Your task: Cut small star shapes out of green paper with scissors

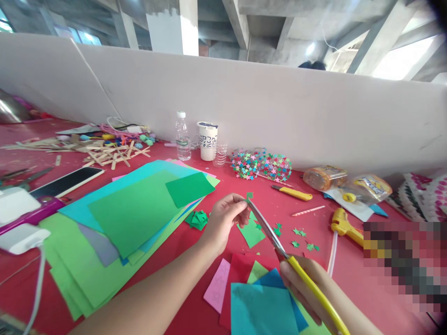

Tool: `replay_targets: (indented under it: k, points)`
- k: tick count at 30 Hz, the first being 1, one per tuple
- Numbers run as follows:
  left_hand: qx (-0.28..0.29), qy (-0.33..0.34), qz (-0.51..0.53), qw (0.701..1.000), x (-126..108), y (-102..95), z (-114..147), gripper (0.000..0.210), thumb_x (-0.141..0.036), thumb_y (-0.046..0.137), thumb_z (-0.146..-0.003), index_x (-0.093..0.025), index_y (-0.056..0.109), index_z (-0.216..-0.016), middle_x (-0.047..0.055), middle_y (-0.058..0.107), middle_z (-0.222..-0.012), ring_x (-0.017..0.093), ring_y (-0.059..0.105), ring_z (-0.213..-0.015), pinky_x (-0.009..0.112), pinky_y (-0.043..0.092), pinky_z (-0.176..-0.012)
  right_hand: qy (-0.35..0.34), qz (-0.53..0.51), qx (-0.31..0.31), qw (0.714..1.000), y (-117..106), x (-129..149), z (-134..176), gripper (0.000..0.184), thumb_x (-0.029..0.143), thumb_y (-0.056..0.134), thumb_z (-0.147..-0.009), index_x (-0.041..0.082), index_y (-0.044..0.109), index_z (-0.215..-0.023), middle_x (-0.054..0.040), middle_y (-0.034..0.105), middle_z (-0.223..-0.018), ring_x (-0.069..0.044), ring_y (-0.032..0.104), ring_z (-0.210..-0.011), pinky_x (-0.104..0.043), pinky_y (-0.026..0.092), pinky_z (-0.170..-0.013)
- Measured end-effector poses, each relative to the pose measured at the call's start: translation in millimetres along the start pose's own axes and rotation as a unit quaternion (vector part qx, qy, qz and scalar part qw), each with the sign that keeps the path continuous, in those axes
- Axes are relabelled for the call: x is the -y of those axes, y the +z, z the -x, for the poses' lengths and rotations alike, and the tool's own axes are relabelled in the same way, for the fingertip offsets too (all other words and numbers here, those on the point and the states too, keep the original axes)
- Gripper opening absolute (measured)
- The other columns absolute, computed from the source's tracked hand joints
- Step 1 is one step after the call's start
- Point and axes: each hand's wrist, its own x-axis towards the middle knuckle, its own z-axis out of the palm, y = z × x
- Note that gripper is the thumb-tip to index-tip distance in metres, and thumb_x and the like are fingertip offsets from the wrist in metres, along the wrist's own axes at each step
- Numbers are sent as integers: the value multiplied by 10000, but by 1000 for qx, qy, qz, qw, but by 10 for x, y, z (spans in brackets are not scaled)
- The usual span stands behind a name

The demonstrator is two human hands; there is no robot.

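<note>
Between thumb and fingers, my left hand (225, 217) pinches a small piece of green paper (249, 196). My right hand (303, 277) is wrapped round the yellow handles of a pair of scissors (267, 228), whose blade tips meet the paper at my left fingertips. Below my hands lies a light green sheet (252, 232) on the red tabletop. Several little green paper stars (299, 232) are scattered to the right of the blades. A small heap of green paper pieces (198, 219) sits just left of my left hand.
Stacked coloured sheets (132, 209) cover the left, beside a phone (68, 181) and wooden sticks (108, 156). A bottle (182, 137), a paper cup (208, 143) and star-covered clear shapes (247, 164) stand behind. Rightward lie a yellow cutter (293, 192) and a glue gun (344, 225). Teal paper (263, 309) lies in front.
</note>
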Motion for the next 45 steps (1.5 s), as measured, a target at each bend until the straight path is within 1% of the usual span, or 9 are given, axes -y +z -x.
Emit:
replay_targets:
  k: [4, 8, 15, 21, 26, 34, 37, 41, 45]
  points:
    - [-1, -2, -1, 1000, -8, 3, 0, 118, -262, 632, -720, -162, 573, -700, -13, 597, -567, 79, 509, -474, 197, 366, -456, -29, -4, 0, 1000, 2, -21, -3, 622, 796, 302, -749, 196, 441, -661, 100, 320, -366, -50, 269, -283, -182, 188, -315]
    - [-1, -4, -2, 1000, -15, 9, 1, 123, -261, 636, -708, -157, 573, -685, -15, 592, -565, 77, 501, -462, 200, 356, -448, -43, -1, 9, 999, -7, -14, 4, 651, 808, 290, -739, 183, 464, -685, 99, 327, -368, -51, 278, -286, -189, 218, -329]
    - [1, -6, 2, 1000, -21, 13, 4, 121, -253, 635, -707, -152, 572, -680, -14, 586, -561, 73, 498, -453, 196, 350, -440, -16, -3, 3, 1000, -21, 41, 49, 634, 807, 291, -739, 196, 439, -658, 104, 321, -367, -44, 236, -287, -203, 169, -335]
    - [-9, -1, 0, 1000, -19, 19, 9, 156, -284, 654, -693, -149, 576, -683, -7, 586, -561, 72, 495, -450, 193, 346, -433, -11, 7, -10, 1000, -25, 80, 86, 601, 792, 313, -749, 208, 395, -629, 104, 315, -381, -44, 225, -310, -212, 176, -349]
    - [-8, 9, -16, 1000, -28, 22, 11, 164, -290, 653, -700, -153, 566, -673, -20, 572, -547, 71, 490, -451, 193, 346, -434, 5, -3, -8, 1000, -25, 71, 74, 540, 729, 373, -781, 207, 415, -646, 109, 303, -366, -43, 222, -298, -204, 159, -335]
    - [-7, 9, -21, 1000, -20, 8, 7, 152, -276, 640, -714, -152, 557, -679, -23, 564, -547, 70, 488, -449, 189, 347, -434, 20, 14, -6, 1000, -26, 72, 58, 517, 698, 368, -797, 209, 413, -636, 106, 296, -358, -46, 224, -287, -203, 142, -323]
    - [-3, 8, -20, 1000, -17, -1, -2, 149, -270, 635, -721, -151, 555, -682, -24, 564, -548, 71, 490, -450, 188, 350, -434, 5, 38, -19, 999, -31, 46, 41, 501, 671, 372, -812, 208, 429, -628, 88, 301, -339, -74, 301, -332, -202, 142, -343]
    - [-3, 10, -21, 1000, -20, -6, -9, 154, -270, 641, -716, -149, 553, -676, -23, 564, -546, 71, 489, -451, 188, 348, -432, -25, 65, -41, 997, -38, -15, 1, 502, 655, 377, -819, 207, 443, -600, 62, 311, -327, -120, 428, -440, -197, 192, -374]
    - [-3, 4, -23, 1000, -17, -8, -7, 163, -279, 646, -706, -151, 551, -669, -27, 563, -538, 71, 487, -446, 188, 347, -428, -26, 71, -46, 996, -39, -62, -29, 518, 667, 389, -805, 202, 451, -586, 63, 305, -333, -117, 428, -445, -190, 221, -392]
